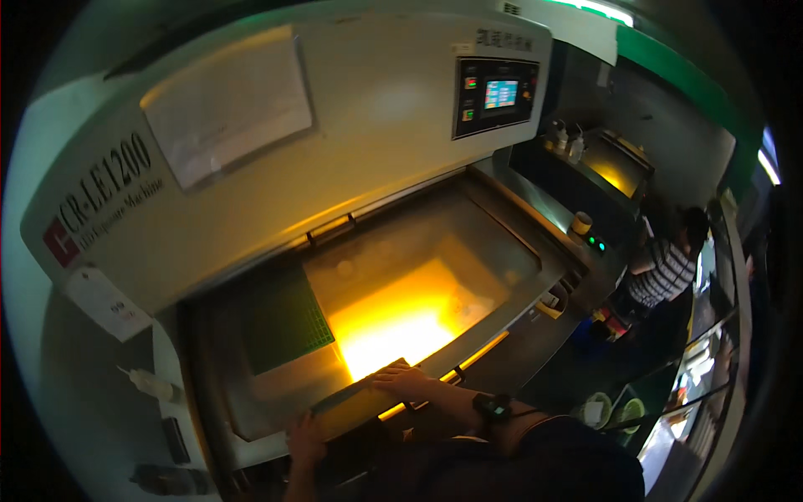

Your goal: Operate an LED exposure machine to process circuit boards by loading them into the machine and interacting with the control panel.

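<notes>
A thin, flat olive-brown panel [355, 407] lies tilted across the front edge of a lit machine bed, between my hands. My right hand [404, 381] grips its right end, fingers over the top. At the left end, my left hand [307, 437] holds the panel's edge; its fingers are dim and partly hidden. Just beyond, the glass-like bed [276, 410] glows bright yellow near my right hand. Toward its left part lies a dark green gridded sheet [288, 322].
The machine's large pale hood [368, 109] rises behind the bed, with a control panel [502, 96] at right. Squeeze bottles [150, 383] stand at left. To the right are a second workstation [615, 163], green baskets [629, 414] and a person in a striped shirt [665, 272].
</notes>
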Motion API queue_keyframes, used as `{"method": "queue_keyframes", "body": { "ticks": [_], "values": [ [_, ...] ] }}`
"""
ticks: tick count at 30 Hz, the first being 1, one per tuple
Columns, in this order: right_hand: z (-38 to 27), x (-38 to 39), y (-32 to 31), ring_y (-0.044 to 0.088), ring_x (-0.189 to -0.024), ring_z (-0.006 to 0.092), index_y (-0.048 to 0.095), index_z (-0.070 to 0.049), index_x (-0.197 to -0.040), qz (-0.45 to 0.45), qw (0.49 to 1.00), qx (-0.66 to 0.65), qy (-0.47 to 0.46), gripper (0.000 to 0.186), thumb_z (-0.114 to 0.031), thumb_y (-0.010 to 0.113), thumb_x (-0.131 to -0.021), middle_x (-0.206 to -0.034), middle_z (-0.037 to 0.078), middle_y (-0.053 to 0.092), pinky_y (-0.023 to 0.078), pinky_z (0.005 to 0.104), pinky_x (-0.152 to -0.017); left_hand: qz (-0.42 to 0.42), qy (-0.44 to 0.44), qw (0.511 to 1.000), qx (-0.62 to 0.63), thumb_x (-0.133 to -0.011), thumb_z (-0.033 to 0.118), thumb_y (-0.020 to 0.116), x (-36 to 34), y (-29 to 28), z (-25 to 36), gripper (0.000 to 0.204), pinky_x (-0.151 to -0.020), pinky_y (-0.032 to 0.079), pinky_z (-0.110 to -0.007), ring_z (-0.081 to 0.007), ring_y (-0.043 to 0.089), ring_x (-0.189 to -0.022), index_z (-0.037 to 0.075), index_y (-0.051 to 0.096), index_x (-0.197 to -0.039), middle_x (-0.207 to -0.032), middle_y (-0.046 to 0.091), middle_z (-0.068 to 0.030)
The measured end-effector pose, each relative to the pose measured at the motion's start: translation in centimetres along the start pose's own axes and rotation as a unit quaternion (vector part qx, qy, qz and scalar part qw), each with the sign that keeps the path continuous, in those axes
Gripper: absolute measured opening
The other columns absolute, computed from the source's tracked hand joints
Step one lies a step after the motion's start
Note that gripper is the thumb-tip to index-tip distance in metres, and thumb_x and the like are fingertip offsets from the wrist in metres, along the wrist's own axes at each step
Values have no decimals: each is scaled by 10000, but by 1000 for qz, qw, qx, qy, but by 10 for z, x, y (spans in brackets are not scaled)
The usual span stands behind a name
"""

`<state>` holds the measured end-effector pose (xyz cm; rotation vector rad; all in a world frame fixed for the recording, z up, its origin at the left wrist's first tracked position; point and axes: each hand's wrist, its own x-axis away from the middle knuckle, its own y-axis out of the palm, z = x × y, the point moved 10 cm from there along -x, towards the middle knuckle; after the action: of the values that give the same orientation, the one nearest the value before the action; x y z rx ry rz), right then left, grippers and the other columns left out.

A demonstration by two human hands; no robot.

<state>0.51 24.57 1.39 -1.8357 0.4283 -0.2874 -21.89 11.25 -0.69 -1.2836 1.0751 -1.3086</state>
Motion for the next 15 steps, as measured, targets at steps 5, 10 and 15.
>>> {"method": "queue_keyframes", "body": {
  "ticks": [5,10,15],
  "values": [
    [-1,87,-53,269,-1433,313,412,-194,-1441,-35,990,94,98,720,-217,706,-784,-1518,118,353,246,491,-1157,28,-43,998,26,-600,174,791,13,-27,77,773,-902,503,-558,-354,482,-1221,245,527,-1322,-1480,396,-66],
    [18,227,-18,299,-1414,349,417,-164,-1436,69,944,84,310,640,-360,637,-868,-1509,167,350,257,483,-1150,-101,2,988,116,-713,196,712,-10,53,144,743,-948,464,-564,-346,436,-1281,333,470,-1402,-1551,292,-41],
    [-9,381,50,614,-973,372,621,-58,-1053,78,833,-278,471,320,-330,493,-946,-1033,205,636,474,437,-837,-211,-24,968,133,-769,185,672,-41,134,189,768,-974,408,-629,-314,350,-1362,321,385,-1467,-1586,222,-43]
  ]
}}
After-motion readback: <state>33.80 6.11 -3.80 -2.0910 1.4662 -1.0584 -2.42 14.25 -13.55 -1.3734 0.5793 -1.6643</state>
